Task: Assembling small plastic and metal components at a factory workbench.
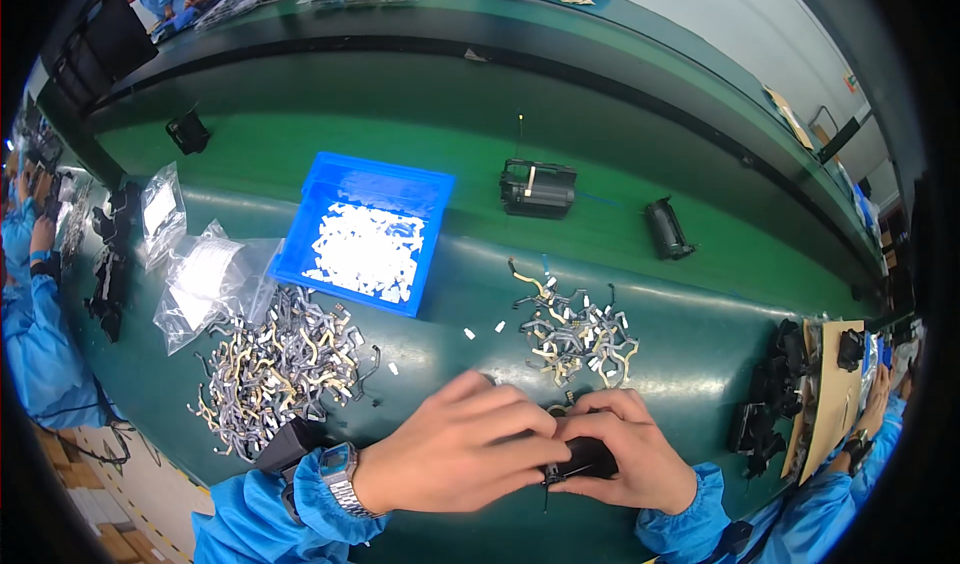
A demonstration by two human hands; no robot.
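Near the front edge of the bench, my right hand (635, 454) curls its thumb and fingers round a black plastic part (592, 458). My left hand (465, 449), with a metal watch on its wrist, comes in from the left, its fingers bent together at the part's left end. What those fingertips pinch is hidden. A thin dark piece sticks out below them. Just beyond my hands lies a small pile of grey and cream wire leads with white connectors (580, 334). A larger heap of similar leads (280, 374) spreads to the left of my left hand.
A blue bin (432, 254) holds many small white pieces. Clear plastic bags (205, 279) lie beside it. Black housings (538, 189) stand farther back, and a black block (290, 446) sits by my left wrist. More black parts (775, 394) and co-workers' sleeves (45, 334) flank the bench.
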